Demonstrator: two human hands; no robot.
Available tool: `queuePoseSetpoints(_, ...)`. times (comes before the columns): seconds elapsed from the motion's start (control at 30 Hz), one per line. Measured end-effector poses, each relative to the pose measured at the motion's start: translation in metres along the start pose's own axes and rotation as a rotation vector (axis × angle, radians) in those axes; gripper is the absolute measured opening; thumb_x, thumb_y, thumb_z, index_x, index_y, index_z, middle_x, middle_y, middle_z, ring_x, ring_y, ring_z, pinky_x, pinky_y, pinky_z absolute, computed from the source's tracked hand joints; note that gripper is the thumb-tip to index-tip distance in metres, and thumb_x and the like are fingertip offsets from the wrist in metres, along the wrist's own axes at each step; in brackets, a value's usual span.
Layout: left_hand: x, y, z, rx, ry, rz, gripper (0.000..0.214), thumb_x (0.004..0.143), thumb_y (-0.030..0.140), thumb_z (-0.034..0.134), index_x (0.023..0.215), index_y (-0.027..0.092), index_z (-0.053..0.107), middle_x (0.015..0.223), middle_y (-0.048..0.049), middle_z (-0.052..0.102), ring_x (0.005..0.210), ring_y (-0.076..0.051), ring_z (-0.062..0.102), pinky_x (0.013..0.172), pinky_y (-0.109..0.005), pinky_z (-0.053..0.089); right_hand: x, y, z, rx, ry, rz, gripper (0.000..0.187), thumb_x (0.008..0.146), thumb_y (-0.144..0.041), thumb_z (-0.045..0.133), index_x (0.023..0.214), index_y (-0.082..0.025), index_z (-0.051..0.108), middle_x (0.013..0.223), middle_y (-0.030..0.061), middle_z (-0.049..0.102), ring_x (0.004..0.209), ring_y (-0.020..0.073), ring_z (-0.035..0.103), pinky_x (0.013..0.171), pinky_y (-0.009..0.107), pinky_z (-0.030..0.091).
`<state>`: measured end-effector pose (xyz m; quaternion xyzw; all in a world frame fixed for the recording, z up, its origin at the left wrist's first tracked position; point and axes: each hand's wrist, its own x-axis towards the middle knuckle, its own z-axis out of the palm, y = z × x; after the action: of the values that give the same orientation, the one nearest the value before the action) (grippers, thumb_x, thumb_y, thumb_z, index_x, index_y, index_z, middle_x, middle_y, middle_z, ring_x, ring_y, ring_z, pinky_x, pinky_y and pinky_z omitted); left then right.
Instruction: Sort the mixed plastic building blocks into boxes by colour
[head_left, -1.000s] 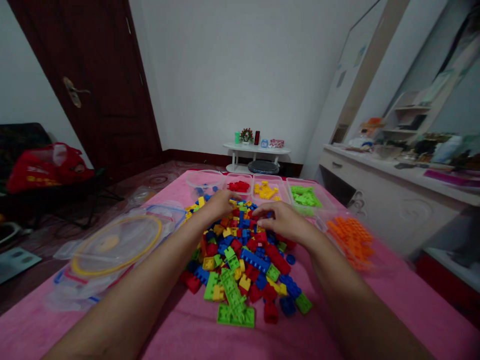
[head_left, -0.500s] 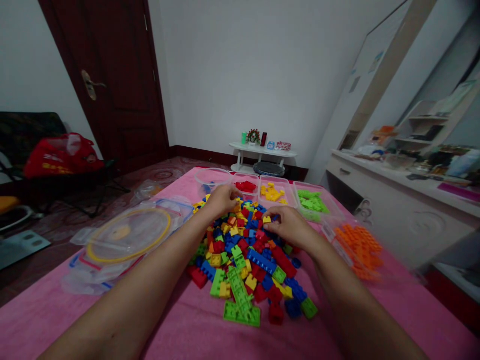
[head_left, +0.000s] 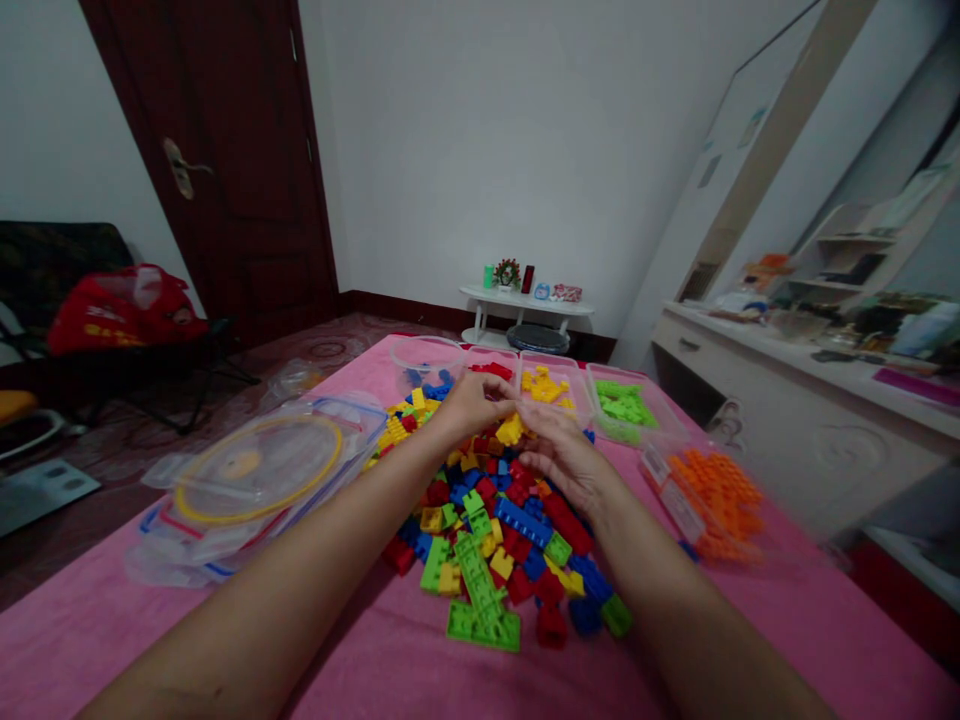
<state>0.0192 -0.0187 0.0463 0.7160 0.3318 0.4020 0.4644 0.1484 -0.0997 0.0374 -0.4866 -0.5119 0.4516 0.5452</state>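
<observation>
A heap of red, blue, yellow and green toy bricks (head_left: 495, 530) lies on the pink table (head_left: 390, 660). Over its far end my two hands meet on a yellow brick (head_left: 510, 430). My left hand (head_left: 469, 400) curls its fingers and thumb over the brick from the left. My right hand (head_left: 559, 455) pinches it from the right with its fingertips. Just behind the hands stand clear tubs, each with one colour: blue bricks (head_left: 427, 385), red bricks (head_left: 491, 370), yellow bricks (head_left: 546, 383) and green bricks (head_left: 622, 403).
A tilted clear tub of orange bricks (head_left: 709, 490) sits at the right. Clear lids (head_left: 255, 470) are stacked at the left. Past the table are a dark door (head_left: 240, 170), a small white side table (head_left: 525, 300), a white dresser (head_left: 787, 400) and a red bag (head_left: 124, 305).
Both hands have lifted off the heap and come together further back, over its far end. The right hand has carried its yellow brick toward the left hand.
</observation>
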Motion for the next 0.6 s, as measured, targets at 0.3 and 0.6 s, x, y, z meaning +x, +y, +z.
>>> queuePoseSetpoints(0.3,0.012,-0.006,-0.037,0.34,0.145,0.128,0.022,0.074,0.032,0.058,0.078,0.014,0.07,0.067,-0.0037,0.067,0.059,-0.013,0.058,0.055,-0.023,0.043,0.028,0.002,-0.022,0.091,0.165,0.141,0.02,0.068,-0.032,0.071,0.072,-0.018,0.058,0.065,0.0005,0.062,0.052,0.0099,0.054,0.044,0.019,0.046)
queuePoseSetpoints(0.6,0.016,-0.025,-0.093,0.86,0.274,-0.056,0.025,0.074,0.023,0.058,0.095,0.02,0.071,0.094,-0.0088,0.07,0.088,-0.021,0.063,0.077,-0.028,0.045,0.113,-0.013,-0.067,-0.181,0.531,0.135,0.042,0.057,-0.031,0.078,0.091,-0.016,0.057,0.095,0.0101,0.063,0.08,0.0195,0.061,0.061,0.03,0.052)
